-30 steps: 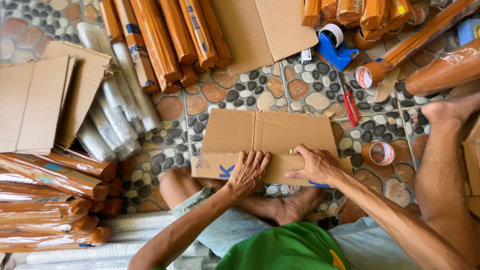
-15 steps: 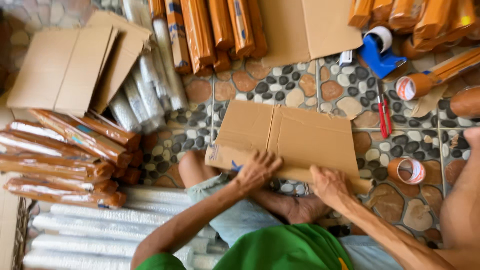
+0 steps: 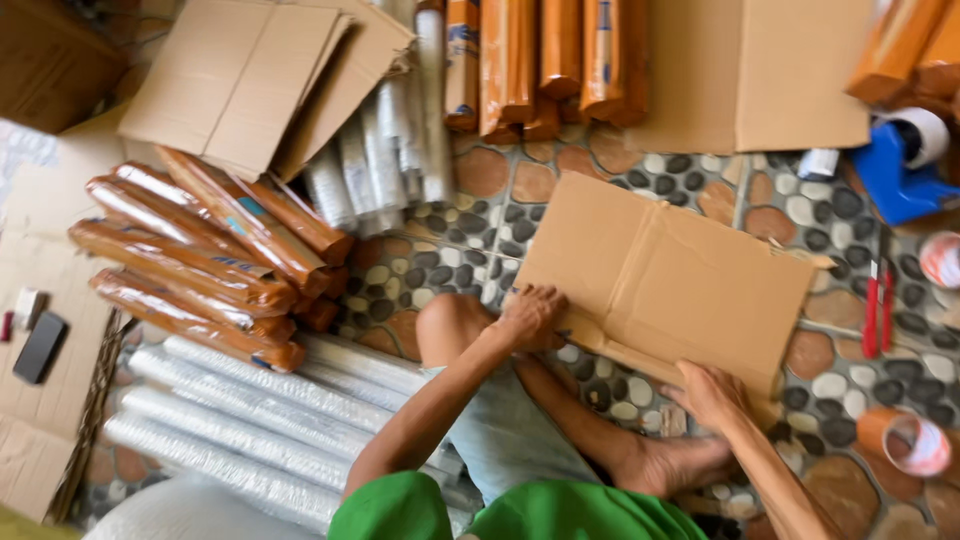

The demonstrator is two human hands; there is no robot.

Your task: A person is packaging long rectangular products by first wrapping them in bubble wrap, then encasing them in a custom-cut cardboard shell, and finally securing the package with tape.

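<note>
A flat brown cardboard sheet [image 3: 665, 275] with fold creases lies on the pebble-pattern floor in front of my crossed legs. My left hand [image 3: 528, 318] presses its near left corner, fingers curled over the edge. My right hand [image 3: 712, 396] grips the sheet's near right edge. The sheet is tilted, its right end lower in view.
Brown-wrapped long packs [image 3: 190, 265] are stacked at left, silvery bubble-wrapped rolls [image 3: 235, 425] below them. More cardboard sheets [image 3: 240, 80] and orange packs [image 3: 545, 60] lie beyond. A blue tape dispenser [image 3: 905, 165], a red cutter [image 3: 878, 308] and tape rolls [image 3: 905, 440] sit at right. A phone [image 3: 40, 347] lies at far left.
My view has swung leftward. The cardboard sheet has turned and both hands have shifted along its near edge, the left hand now at the corner.
</note>
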